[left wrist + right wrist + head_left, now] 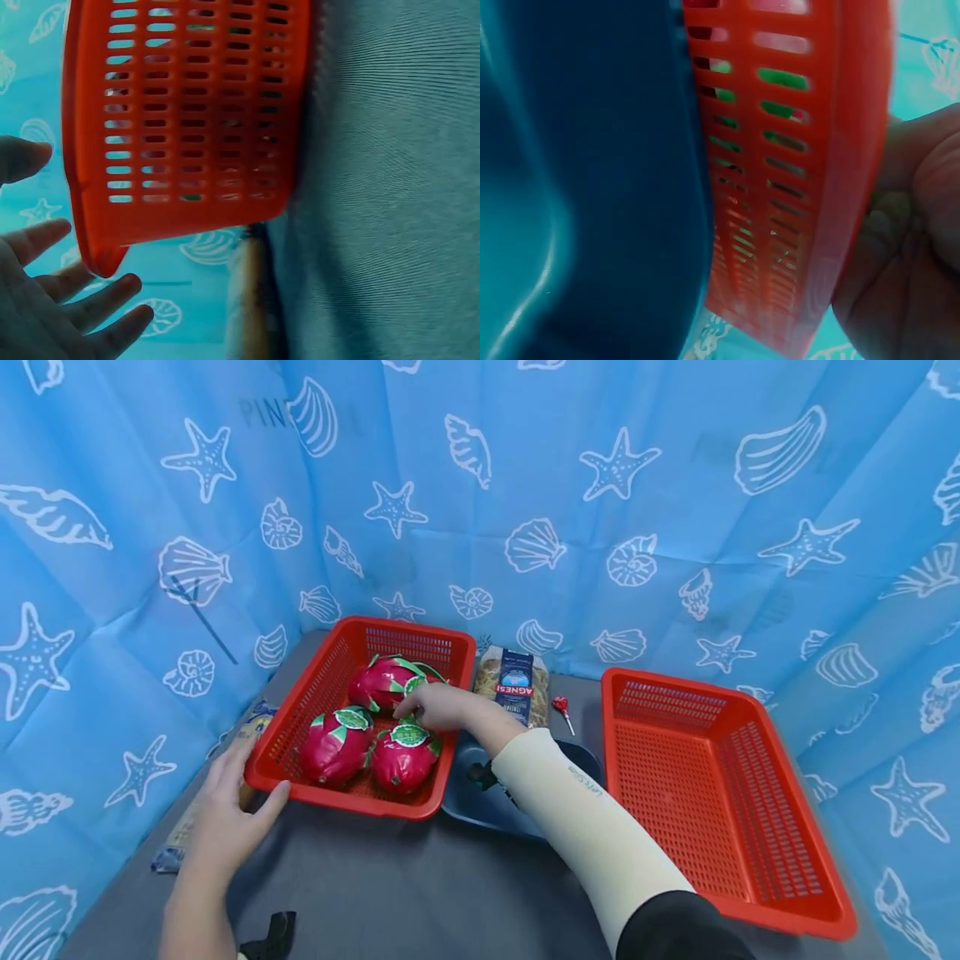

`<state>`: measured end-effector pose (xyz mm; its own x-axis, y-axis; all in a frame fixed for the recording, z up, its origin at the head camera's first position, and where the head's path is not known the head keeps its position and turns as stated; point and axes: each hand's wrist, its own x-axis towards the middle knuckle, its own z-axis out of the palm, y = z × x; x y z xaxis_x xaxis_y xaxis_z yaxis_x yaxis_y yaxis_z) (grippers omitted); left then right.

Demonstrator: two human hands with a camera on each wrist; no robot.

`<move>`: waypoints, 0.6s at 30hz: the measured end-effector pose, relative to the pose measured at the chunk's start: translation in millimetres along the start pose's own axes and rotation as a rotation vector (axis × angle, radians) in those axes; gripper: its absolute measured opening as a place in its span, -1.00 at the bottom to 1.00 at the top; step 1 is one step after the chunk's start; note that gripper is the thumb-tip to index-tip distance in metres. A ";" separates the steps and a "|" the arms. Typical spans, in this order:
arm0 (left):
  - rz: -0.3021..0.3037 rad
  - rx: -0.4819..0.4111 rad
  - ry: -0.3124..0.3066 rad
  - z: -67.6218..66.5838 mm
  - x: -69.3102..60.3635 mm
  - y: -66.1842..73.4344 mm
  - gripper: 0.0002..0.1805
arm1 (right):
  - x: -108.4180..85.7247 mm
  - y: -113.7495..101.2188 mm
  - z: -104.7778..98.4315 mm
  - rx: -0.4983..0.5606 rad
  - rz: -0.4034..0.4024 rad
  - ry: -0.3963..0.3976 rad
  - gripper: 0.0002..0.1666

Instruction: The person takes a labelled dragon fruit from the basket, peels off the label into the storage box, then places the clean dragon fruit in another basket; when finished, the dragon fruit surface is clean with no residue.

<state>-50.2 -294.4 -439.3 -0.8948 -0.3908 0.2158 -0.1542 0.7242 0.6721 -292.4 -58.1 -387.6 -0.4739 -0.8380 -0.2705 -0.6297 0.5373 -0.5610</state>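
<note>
The right hand (446,706) reaches over the right rim of the left basket (337,802), its bent fingers just between the back fruit (375,683) and the front right fruit (403,766), though whether they grip either I cannot tell; the left hand (228,797), fingers straight and spread, lies at the basket's near left corner, farther from both. The back fruit lies on its side, long axis roughly left to right, green leaves trailing rightward. These and the front left fruit (333,750) are glossy magenta with green-and-white patches.
</note>
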 end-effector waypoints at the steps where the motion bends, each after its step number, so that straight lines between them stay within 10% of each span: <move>1: -0.001 0.001 -0.007 1.6 -0.4 -1.1 0.00 | 2.5 -1.0 1.0 -0.015 0.006 -0.017 -0.43; 18: -0.020 -0.007 -0.008 10.1 2.3 -10.0 -0.03 | 27.5 1.1 4.1 -0.185 0.104 -0.082 -0.27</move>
<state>-54.9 -296.8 -452.7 -0.8951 -0.4002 0.1966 -0.1689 0.7124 0.6812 -303.5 -81.0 -398.9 -0.4953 -0.7778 -0.3869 -0.6855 0.6235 -0.3760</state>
